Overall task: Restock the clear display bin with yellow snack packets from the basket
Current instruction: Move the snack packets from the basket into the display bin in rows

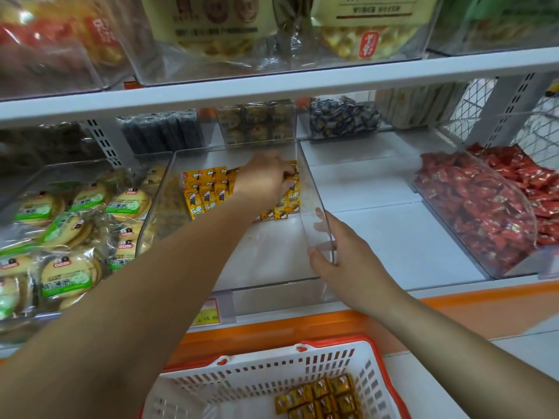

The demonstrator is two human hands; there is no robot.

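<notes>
**Yellow packets going into the clear bin**

The white shelf (378, 189) stretches away under both my hands, with a second shelf board (302, 83) above them carrying large bags of biscuits behind clear fronts.

The clear display bin (313, 192) sits on the shelf between my two hands and around my left one. Its floor is mostly bare towards me. Well to the right of my right hand, a slanted clear bin of red packets (478, 207) is heaped full. To the left of my left arm lie round biscuits in green-labelled wrappers (66, 237), stacked in a neighbouring bin.

Below my hands and closer to me is the white basket (242, 382) with its orange rim. A small cluster of brown-gold packets (320, 400) lies in its near right corner, under my right forearm.

The yellow snack packets (208, 192) stand in a row across the back of the clear display bin, some just left of my left hand, others under its fingers and just beside the bin's right wall.

My left hand (266, 176) reaches deep into the bin, its fingers bent down onto the packets at the back right. I cannot tell whether they pinch one or only press on them.

My right hand (341, 252) grasps the bin's right wall near the front corner, thumb on the inside and showing through the clear plastic.

A red-edged price tag (208, 316) hangs on the shelf edge under my left forearm.
</notes>
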